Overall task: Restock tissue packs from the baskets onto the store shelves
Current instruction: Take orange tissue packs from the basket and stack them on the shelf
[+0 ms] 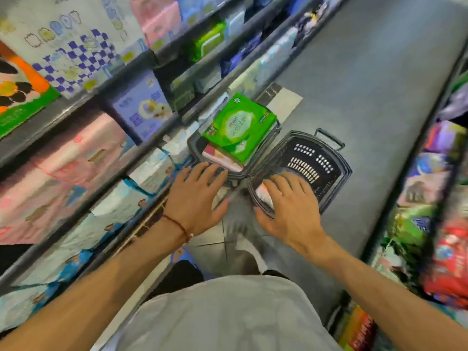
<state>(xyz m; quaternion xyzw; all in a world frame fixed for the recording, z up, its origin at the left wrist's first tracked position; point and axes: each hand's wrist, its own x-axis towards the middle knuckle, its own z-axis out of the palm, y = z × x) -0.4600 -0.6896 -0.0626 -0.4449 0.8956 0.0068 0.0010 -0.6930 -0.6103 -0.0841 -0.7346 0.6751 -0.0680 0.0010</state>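
Two dark plastic baskets stand side by side on the grey aisle floor. The left basket (193,144) holds a green tissue pack (239,127) lying on top of a pink and white pack (217,158). The right basket (339,171) is nearly bare, with a small pale pack (263,193) at its near end. My left hand (195,196) hovers with fingers spread just short of the left basket. My right hand (288,201) reaches over the right basket's near rim, fingers spread above the pale pack. Neither hand holds anything.
Shelves (83,97) full of pink, blue and checkered tissue packs line the left side. Another shelf (435,224) with colourful goods runs along the right. The grey floor (367,72) stretches ahead between them. My shoe shows below the baskets.
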